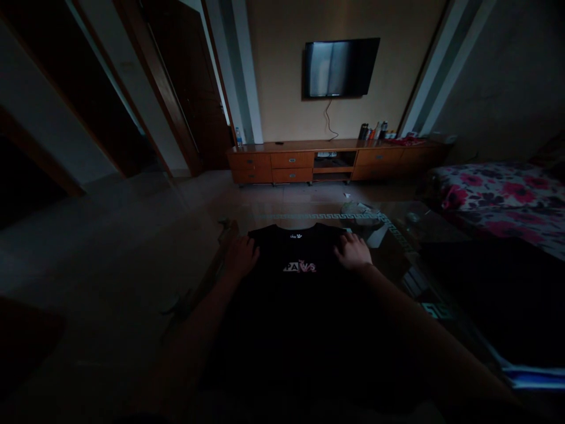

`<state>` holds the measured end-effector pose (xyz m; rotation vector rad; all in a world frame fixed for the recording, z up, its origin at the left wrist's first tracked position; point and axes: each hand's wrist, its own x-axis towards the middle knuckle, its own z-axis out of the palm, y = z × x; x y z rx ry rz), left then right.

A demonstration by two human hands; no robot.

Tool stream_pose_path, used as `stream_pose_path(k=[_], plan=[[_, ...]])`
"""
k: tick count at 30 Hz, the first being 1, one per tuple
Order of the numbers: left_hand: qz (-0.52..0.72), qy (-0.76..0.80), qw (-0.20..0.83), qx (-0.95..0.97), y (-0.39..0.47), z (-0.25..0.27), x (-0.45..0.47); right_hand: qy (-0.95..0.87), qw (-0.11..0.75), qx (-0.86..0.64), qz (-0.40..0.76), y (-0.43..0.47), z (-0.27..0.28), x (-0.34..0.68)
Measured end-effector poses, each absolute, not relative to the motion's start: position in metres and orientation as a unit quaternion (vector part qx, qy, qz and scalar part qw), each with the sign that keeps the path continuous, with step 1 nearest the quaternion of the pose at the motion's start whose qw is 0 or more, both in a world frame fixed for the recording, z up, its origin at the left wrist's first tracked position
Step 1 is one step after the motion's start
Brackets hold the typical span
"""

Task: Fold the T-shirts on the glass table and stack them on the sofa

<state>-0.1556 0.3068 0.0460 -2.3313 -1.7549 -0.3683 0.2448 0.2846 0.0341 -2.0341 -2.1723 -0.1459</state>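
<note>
A black T-shirt (304,306) lies spread out in front of me on a glass table (399,238), its neckline at the far end. Across its chest is a "PAWS" print with a pink figure, and a small pale label print shows inside the collar. My left hand (242,257) is at the shirt's left shoulder, its fingers bent onto the cloth. At the opposite shoulder, my right hand (355,252) has its fingers curled over the fabric. The lower part of the shirt fades into deep shadow.
Dark folded cloth (498,288) lies to the right, near a floral-covered seat (498,188). Beyond the table runs a low wooden cabinet (291,160) with bottles (383,129) on top. A television (342,68) hangs above. Tiled floor (110,247) extends left.
</note>
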Motion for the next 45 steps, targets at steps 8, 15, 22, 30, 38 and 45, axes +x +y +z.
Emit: stream_pose_path(k=[8, 15, 22, 30, 38, 45], plan=[[-0.083, -0.555, 0.026, -0.828, 0.244, 0.056, -0.168, -0.755, 0.048, -0.654, 0.004, 0.222, 0.05, 0.25], [-0.09, -0.534, 0.017, -0.841, 0.161, 0.032, -0.195, -0.776, 0.093, -0.624, -0.02, 0.134, 0.011, 0.279], [-0.064, -0.541, 0.016, -0.839, 0.17, 0.029, -0.19, -0.758, 0.085, -0.647, -0.008, 0.134, 0.002, 0.282], [-0.056, -0.538, 0.021, -0.841, 0.238, 0.034, -0.173, -0.743, 0.057, -0.667, 0.01, 0.198, 0.008, 0.291], [-0.055, -0.546, 0.022, -0.836, 0.314, 0.028, -0.161, -0.737, 0.05, -0.673, 0.02, 0.277, 0.004, 0.3], [-0.042, -0.548, 0.085, -0.831, 0.336, 0.043, -0.147, -0.736, 0.027, -0.676, -0.013, 0.307, 0.01, 0.296]])
